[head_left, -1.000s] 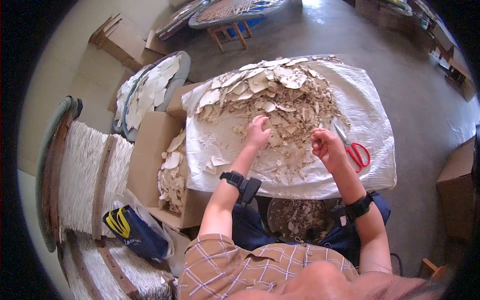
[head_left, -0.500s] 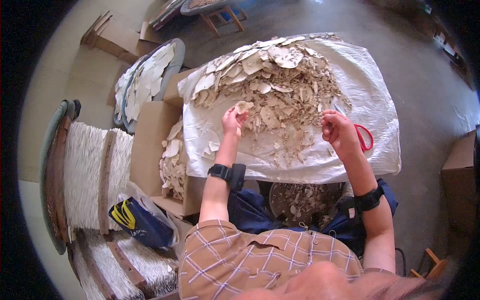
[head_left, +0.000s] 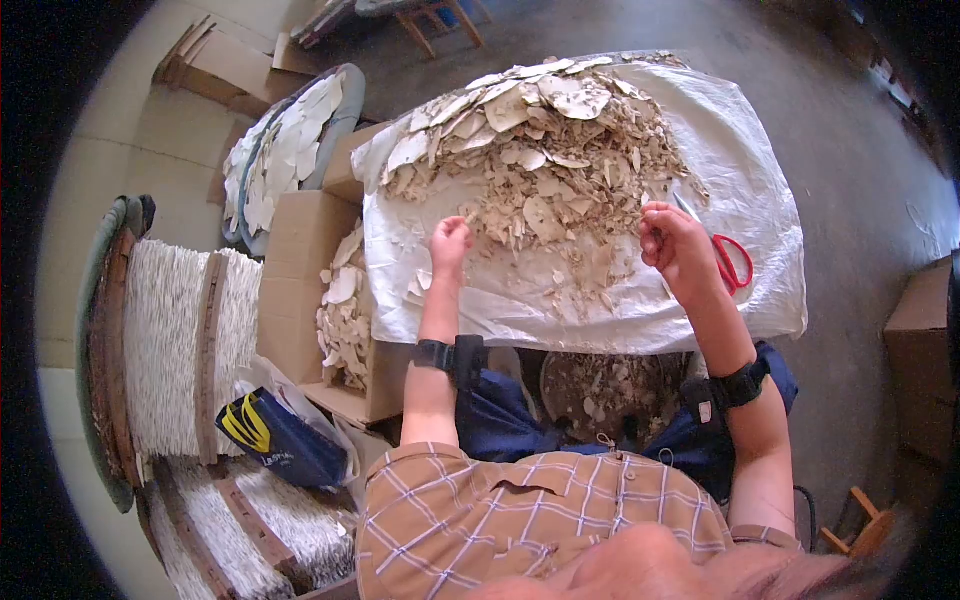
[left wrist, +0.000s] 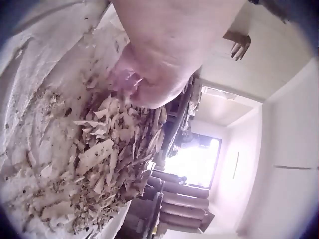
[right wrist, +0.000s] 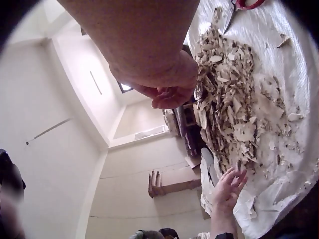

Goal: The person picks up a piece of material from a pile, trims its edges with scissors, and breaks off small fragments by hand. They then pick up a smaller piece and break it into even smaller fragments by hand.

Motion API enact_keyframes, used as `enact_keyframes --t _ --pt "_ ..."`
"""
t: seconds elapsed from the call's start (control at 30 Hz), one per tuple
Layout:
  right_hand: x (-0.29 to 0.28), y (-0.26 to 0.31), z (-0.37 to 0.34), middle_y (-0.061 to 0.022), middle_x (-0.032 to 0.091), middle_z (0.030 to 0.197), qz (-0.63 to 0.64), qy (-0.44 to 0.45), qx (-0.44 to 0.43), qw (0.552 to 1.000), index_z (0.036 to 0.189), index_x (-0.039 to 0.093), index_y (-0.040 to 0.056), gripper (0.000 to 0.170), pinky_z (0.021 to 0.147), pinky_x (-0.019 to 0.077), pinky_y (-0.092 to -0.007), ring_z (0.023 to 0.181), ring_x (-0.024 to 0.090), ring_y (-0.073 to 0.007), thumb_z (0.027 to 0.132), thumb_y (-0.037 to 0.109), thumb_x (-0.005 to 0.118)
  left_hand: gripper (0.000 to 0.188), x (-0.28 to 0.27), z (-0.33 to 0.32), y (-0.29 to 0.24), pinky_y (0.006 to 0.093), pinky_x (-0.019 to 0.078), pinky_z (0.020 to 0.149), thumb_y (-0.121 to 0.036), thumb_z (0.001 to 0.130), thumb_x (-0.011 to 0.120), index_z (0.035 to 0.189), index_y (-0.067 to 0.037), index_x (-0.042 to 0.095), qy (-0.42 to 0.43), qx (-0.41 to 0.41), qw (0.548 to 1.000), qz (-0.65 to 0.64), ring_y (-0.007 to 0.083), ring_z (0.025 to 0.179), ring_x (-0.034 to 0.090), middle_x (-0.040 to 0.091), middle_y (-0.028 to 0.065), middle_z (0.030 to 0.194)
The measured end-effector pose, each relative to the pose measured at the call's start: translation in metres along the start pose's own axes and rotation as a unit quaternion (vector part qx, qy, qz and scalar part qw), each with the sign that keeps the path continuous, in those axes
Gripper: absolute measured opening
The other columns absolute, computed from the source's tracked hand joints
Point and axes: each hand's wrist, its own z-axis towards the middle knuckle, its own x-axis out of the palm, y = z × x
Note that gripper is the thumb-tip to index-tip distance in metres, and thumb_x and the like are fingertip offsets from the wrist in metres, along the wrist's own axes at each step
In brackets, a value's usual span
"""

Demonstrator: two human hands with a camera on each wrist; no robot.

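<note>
Between the person's knees (head_left: 508,415) sits a round tub (head_left: 562,400) with scraps (head_left: 612,385). Over the white-covered surface (head_left: 745,130), the left hand (head_left: 451,245) pinches a small flake (right wrist: 239,165) in a narrow grip; the right hand (head_left: 682,250) curls its fingers, but whether that grip holds anything I cannot tell. Red scissors (head_left: 750,265) lie just beside it. Leftward, a cardboard box (head_left: 295,240) holds more pieces (head_left: 342,325). Farther back, a flake pile (head_left: 560,150) spreads over the surface.

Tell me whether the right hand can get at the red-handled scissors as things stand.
Most likely yes: the scissors lie on the white sheet just beside the right hand, and nothing appears to lie on top of them.
</note>
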Motion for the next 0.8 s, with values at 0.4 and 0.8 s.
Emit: enact_keyframes --t 0.4,0.8 --pt "-0.003 -0.015 0.009 -0.0029 0.055 0.068 -0.019 -0.010 0.031 0.999 0.087 0.054 0.0057 0.011 0.044 0.0397 -0.0234 0.050 0.049 -0.0104 0.077 0.010 0.054 0.039 0.084 -0.019 -0.001 0.0410 0.0418 0.079 -0.036 0.067 0.063 0.092 -0.006 0.059 0.057 0.214 0.789 0.573 0.0300 0.094 0.051 0.054 0.0142 0.099" --pt "-0.002 -0.020 0.017 -0.0029 0.054 0.067 -0.018 -0.075 0.017 0.997 0.085 0.054 0.0054 0.010 0.045 0.0412 -0.0248 0.050 0.050 -0.0108 0.076 0.009 0.052 0.010 0.090 -0.021 -0.024 0.0191 0.0438 0.056 -0.004 0.072 0.064 0.077 -0.004 0.056 0.115 0.149 0.953 0.238 0.0053 0.062 0.053 0.059 0.0010 0.070"
